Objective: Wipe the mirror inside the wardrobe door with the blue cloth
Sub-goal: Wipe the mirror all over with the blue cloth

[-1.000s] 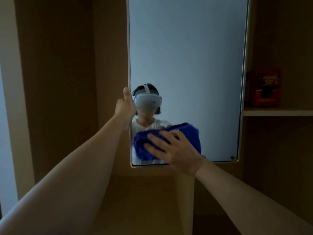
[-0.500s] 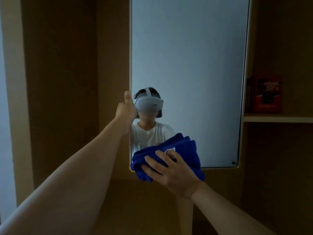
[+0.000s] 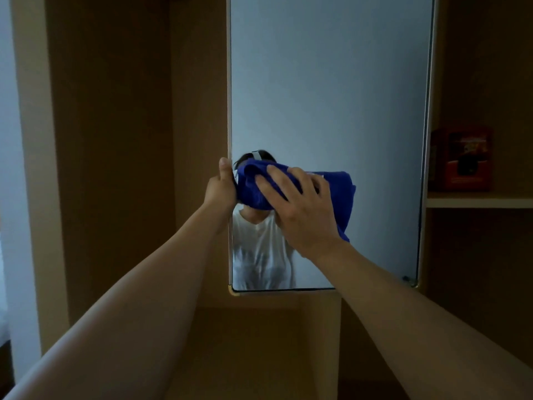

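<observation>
Pressing the blue cloth flat against the mirror, the right hand sat just right of the frame's centre, its fingers spread wide over the bunched fabric, holding it to the glass by pressure of the palm rather than pinching it. The cloth lay against the left-centre part of the glass, roughly at mid-height of the frame, with one fold hanging down past the right side of the wrist. It covered the head of the person's reflection; below it, a white shirt showed in the glass.

The left hand was at the mirror's left edge, immediately left of the cloth. Its fingers were wrapped round the edge of the panel with the thumb pointing up along the front face. Both bare forearms ran in from the lower corners of the frame.

The mirror was a tall panel with a thin pale frame, its lower edge ending slightly below the middle of the frame. Brown wardrobe panels filled the left side. At the right edge, a shelf carried a red box, well apart from both hands. Lighting was dim, and the box print could not be read.
</observation>
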The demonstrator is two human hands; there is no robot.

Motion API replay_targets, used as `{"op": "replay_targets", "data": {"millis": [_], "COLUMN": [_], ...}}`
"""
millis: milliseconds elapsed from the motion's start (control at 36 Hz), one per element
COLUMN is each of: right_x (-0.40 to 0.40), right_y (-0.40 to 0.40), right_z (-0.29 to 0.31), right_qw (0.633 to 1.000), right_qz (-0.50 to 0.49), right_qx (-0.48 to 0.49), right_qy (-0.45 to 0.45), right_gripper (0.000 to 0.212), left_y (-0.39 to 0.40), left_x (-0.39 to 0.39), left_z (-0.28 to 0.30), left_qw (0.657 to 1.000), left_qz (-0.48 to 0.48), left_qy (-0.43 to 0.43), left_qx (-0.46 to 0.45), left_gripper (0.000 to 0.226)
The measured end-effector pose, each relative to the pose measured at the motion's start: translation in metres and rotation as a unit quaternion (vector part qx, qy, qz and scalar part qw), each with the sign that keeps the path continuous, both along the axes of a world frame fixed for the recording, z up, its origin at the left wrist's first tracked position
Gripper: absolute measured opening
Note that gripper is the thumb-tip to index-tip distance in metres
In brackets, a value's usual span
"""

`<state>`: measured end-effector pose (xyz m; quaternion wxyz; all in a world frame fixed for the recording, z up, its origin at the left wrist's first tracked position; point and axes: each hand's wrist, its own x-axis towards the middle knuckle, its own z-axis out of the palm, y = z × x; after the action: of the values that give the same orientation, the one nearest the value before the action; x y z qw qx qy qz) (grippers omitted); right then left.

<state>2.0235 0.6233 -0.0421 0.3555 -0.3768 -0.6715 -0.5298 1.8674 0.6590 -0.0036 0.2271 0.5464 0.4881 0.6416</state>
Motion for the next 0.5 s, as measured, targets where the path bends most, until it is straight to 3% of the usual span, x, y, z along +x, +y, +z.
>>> {"op": "replay_targets", "data": {"millis": [139, 278, 500], "right_x": [0.015, 0.048, 0.087], "right_y": [0.004, 0.006, 0.011], "right_z": [-0.051, -0.102, -0.094], "right_qw": [0.992, 0.967, 0.964], "right_qz": [0.059, 0.053, 0.037], "right_qx": [-0.008, -0.055, -0.047], "right_qy": [-0.108, -0.245, -0.259], "right_gripper": [0.055, 0.055, 0.051], "left_y": [-0.003, 0.000, 0.008], "left_x": [-0.001, 0.003, 0.003], "left_z": [0.000, 0.001, -0.001], "left_qw": [1.000, 0.998, 0.997], "left_qz": [0.014, 0.046, 0.064], "left_qy": [-0.014, -0.034, -0.039], "left_qx": [-0.009, -0.004, 0.007], "left_gripper": [0.056, 0.053, 0.052]}}
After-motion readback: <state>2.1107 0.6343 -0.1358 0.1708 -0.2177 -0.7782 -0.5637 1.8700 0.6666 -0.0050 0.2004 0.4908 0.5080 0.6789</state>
